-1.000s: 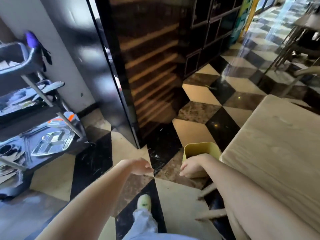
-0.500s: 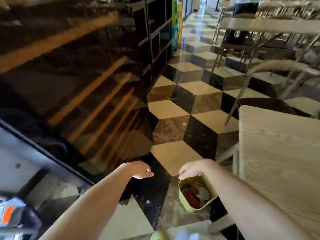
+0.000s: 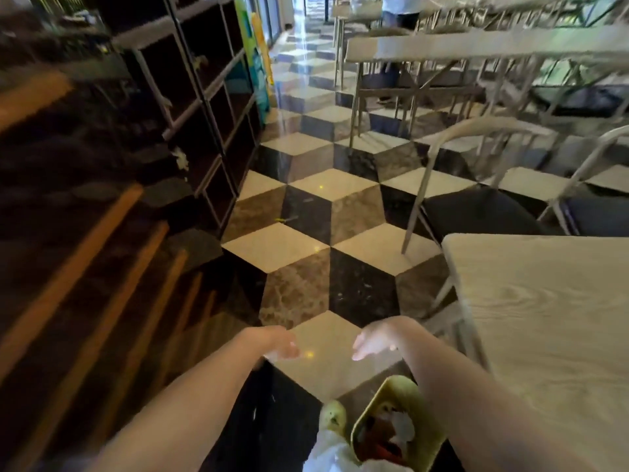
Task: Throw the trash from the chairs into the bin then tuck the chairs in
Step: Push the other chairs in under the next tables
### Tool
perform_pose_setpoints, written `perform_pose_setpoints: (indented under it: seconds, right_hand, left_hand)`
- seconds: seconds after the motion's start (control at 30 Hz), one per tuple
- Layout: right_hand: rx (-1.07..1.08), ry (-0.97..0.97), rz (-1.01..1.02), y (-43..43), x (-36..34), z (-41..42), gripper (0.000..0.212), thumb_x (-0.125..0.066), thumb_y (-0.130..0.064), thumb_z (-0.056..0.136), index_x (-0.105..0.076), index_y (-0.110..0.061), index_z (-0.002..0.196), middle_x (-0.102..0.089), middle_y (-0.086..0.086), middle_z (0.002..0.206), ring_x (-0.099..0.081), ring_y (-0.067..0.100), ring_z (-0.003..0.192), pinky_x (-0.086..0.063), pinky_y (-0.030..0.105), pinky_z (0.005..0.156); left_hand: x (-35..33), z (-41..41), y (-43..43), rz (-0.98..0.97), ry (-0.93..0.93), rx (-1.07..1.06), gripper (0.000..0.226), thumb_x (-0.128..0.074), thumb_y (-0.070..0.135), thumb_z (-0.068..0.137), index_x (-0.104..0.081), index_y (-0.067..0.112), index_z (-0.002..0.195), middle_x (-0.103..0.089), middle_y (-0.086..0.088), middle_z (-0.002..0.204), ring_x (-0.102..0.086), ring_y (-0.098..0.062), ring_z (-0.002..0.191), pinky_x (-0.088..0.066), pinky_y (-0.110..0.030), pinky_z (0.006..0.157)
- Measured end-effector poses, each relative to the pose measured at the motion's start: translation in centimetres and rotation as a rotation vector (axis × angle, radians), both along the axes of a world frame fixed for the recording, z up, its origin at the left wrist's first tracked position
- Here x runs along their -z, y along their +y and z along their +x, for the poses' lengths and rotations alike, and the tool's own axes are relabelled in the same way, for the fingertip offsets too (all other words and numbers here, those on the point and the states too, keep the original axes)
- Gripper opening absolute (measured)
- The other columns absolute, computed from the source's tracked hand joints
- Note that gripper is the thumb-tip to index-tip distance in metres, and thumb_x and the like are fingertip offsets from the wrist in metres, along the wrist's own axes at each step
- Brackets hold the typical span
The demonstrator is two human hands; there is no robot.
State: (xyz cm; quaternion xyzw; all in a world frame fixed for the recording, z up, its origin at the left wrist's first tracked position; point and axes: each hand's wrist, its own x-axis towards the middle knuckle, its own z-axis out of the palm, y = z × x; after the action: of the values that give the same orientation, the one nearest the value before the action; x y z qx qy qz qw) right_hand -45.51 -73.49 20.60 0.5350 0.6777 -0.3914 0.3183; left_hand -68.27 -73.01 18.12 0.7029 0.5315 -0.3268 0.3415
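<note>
A small yellow-green bin stands on the floor by my feet, under my right forearm, with red and white trash inside. My left hand and my right hand hang out in front of me over the tiled floor, both holding nothing, fingers loosely spread. A chair with a pale curved frame and a dark seat stands beyond the wooden table, pulled away from it. A second similar chair is at the right edge.
A dark shelving unit and a glossy black cabinet line the left side. The checkered floor aisle runs ahead. More tables and chairs and a person's legs are farther back.
My view has swung up and to the right, from the cart and cabinet to the aisle and chairs. The bin has slid from under my right hand to the bottom of the view.
</note>
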Motion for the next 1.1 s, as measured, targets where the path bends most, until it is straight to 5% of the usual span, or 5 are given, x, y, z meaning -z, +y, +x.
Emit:
perform_pose_setpoints:
  seconds: [0.13,0.5,0.8,1.1]
  right_hand:
    - [0.056,0.066,-0.092,7.5,1.0,-0.1,0.054,-0.047,-0.038,0.098,-0.040,-0.010,0.144,-0.039,0.010,0.150,-0.040,0.029,0.135,-0.035,0.037,0.108]
    - [0.217,0.090,-0.118,22.2,1.5,1.8,0.056,-0.045,-0.044,0.097,-0.038,-0.018,0.146,-0.045,0.007,0.146,-0.046,0.028,0.131,-0.038,0.042,0.108]
    - [0.499,0.131,-0.120,33.3,2.1,4.8,0.052,-0.042,-0.035,0.100,-0.034,-0.016,0.148,-0.037,0.006,0.152,-0.044,0.029,0.134,-0.035,0.037,0.109]
    - [0.656,0.134,-0.110,45.5,0.8,6.2,0.056,-0.047,-0.039,0.097,-0.036,-0.016,0.147,-0.042,0.006,0.149,-0.047,0.028,0.131,-0.036,0.039,0.109]
  left_hand:
    - [-0.1,0.0,8.0,0.007,0.026,0.064,0.043,-0.037,0.040,0.100,-0.054,0.017,0.132,-0.053,-0.003,0.137,-0.050,-0.023,0.124,-0.039,-0.034,0.104]
    - [0.5,2.8,24.5,-0.029,-0.003,0.176,0.052,-0.037,0.044,0.100,-0.044,0.016,0.143,-0.046,-0.006,0.147,-0.044,-0.025,0.134,-0.036,-0.037,0.111]
    - [3.5,7.1,42.4,-0.039,-0.028,0.328,0.032,-0.046,0.047,0.094,-0.061,0.028,0.115,-0.061,0.002,0.123,-0.056,-0.019,0.115,-0.044,-0.037,0.102]
    - [2.3,10.1,57.6,-0.012,-0.051,0.460,0.044,-0.040,0.047,0.098,-0.057,0.020,0.128,-0.059,-0.002,0.131,-0.056,-0.022,0.119,-0.044,-0.039,0.105]
